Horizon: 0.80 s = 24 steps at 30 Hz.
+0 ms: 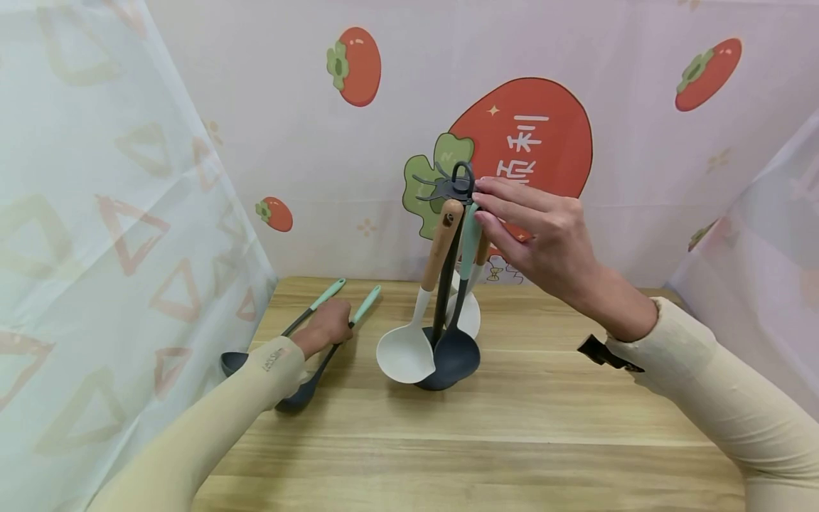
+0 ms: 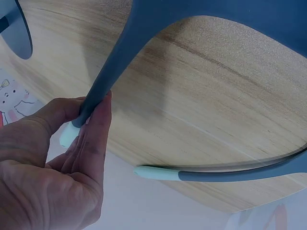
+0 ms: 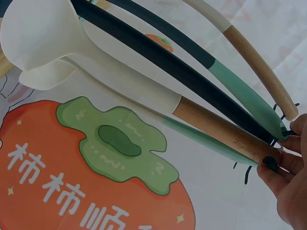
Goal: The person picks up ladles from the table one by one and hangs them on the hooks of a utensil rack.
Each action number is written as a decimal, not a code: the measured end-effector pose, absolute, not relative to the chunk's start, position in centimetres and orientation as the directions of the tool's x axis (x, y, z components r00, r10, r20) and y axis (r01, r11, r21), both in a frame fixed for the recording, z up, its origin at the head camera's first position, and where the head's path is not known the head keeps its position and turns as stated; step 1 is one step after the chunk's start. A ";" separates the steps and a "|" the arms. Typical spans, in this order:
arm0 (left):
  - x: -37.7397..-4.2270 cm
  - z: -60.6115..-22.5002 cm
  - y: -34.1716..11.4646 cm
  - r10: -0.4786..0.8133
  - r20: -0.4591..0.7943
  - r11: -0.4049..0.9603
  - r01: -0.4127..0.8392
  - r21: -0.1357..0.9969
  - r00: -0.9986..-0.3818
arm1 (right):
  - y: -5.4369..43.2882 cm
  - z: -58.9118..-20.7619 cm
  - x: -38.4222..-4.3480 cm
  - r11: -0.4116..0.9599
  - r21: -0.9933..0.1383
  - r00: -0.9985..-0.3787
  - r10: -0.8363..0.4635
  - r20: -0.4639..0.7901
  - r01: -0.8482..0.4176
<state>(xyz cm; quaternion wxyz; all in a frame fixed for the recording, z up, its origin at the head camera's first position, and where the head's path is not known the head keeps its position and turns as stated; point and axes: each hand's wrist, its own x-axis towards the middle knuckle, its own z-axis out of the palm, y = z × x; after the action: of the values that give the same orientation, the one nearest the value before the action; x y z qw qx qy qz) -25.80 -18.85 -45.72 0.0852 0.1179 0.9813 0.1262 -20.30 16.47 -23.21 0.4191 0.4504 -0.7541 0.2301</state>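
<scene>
My left hand [image 1: 329,323] pinches a dark cooking utensil [image 2: 103,84] with a mint handle, thumb and fingers at the neck just below the mint part. Its broad head [image 1: 297,400] shows beside my sleeve. A second dark mint-handled utensil [image 2: 216,175] lies on the table to its left. My right hand [image 1: 537,227] holds the top of a dark utensil stand [image 1: 456,186], fingertips around the hooks and handle ends. On the stand hang a white ladle [image 1: 404,353] with a wooden handle, a dark ladle [image 1: 457,353] with a mint handle, and other utensils behind.
The wood-grain table [image 1: 544,427] ends at a back wall cloth [image 1: 307,142] printed with persimmons. Another patterned cloth [image 1: 96,213] hangs along the left side. The round base [image 2: 17,28] of the stand shows at the corner of the left wrist view.
</scene>
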 end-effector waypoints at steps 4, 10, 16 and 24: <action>-25.7 -46.0 -19.2 0.274 -0.097 0.924 0.234 0.304 -0.957 | 16.4 -23.3 -20.4 0.477 0.015 -0.235 -0.462 0.855 -0.879; -25.4 -45.7 -19.6 0.283 -0.074 0.902 0.239 0.359 -0.956 | 16.2 -23.4 -20.5 0.465 -0.002 -0.230 -0.434 0.871 -0.885; -24.9 -44.9 -19.8 0.260 -0.063 0.896 0.216 0.389 -0.964 | 16.0 -23.5 -20.5 0.454 -0.008 -0.223 -0.421 0.879 -0.891; -24.1 -43.9 -20.1 0.283 0.043 0.867 0.275 0.415 -0.958 | 16.0 -23.6 -20.5 0.452 -0.009 -0.220 -0.415 0.883 -0.892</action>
<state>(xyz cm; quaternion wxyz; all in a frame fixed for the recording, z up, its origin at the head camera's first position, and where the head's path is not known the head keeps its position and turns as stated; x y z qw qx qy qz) -24.14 -20.12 -43.86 0.0097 0.1442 0.9662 0.2133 -20.52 15.99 -23.63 0.4367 0.4467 -0.7317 0.2728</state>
